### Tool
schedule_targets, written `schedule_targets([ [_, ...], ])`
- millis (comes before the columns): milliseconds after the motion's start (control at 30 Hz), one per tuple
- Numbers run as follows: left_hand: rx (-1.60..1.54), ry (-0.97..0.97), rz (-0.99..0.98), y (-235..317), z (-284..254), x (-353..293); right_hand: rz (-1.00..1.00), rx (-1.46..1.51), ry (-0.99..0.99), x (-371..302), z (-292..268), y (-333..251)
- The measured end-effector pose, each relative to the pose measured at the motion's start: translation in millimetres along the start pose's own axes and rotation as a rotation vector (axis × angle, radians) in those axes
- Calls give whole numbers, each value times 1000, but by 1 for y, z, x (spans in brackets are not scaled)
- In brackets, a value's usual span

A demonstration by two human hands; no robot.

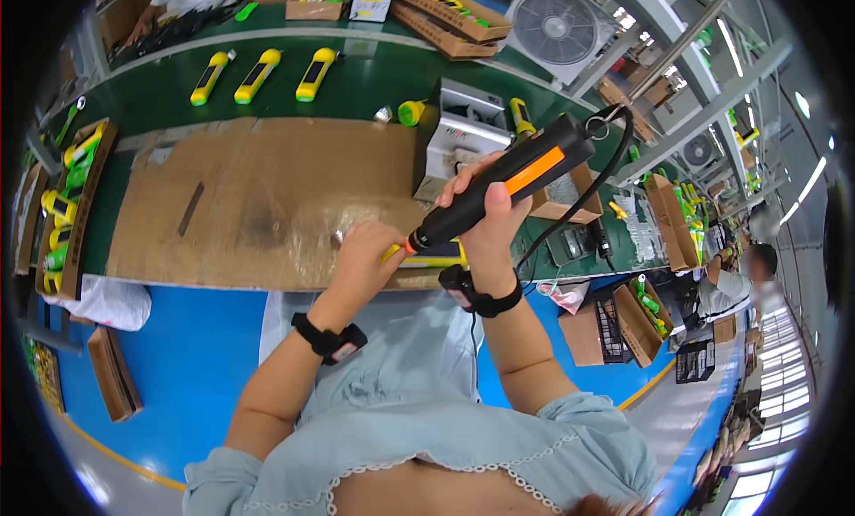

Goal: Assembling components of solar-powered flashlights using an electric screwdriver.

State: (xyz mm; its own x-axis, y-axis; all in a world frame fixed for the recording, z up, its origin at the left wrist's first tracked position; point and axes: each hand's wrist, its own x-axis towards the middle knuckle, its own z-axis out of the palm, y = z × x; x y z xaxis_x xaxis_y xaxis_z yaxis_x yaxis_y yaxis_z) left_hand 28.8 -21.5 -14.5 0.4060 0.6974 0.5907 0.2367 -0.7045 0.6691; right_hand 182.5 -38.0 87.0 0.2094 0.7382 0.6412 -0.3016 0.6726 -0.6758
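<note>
right grip point(485, 204): ours is wrapped round a black-and-orange power driver point(508, 182), tilted tip-down | left grip point(363, 256): fingers bunched at the tip, can't tell if we're pinching anything | yellow light point(436, 257): half hidden below, worktop's point(160, 97) near edge | three more lights point(258, 77): towards far edge, lol

The head-worn fisheye view looks down and forward, close above the bare left hand point(359, 254) and bare right hand point(488, 235), over the long green-topped workbench point(374, 81).
</note>
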Motion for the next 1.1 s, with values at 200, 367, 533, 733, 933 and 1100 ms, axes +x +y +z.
schedule_targets([
  [200,-67,-42,-26,9,9,12,-20,-12,64,5,-7,-15],
  [367,126,-73,23,6,-4,49,-147,-179,125,28,-24,-38],
  [533,152,138,117,7,8,165,-190,-287,234,51,-40,-27],
  [733,152,131,83,-9,45,243,-226,-414,279,63,-51,-18],
  [933,461,79,105,-45,53,233,-233,-357,334,74,-51,-16],
  [1100,302,-131,-41,-14,14,181,-239,-417,338,80,-65,-3],
])
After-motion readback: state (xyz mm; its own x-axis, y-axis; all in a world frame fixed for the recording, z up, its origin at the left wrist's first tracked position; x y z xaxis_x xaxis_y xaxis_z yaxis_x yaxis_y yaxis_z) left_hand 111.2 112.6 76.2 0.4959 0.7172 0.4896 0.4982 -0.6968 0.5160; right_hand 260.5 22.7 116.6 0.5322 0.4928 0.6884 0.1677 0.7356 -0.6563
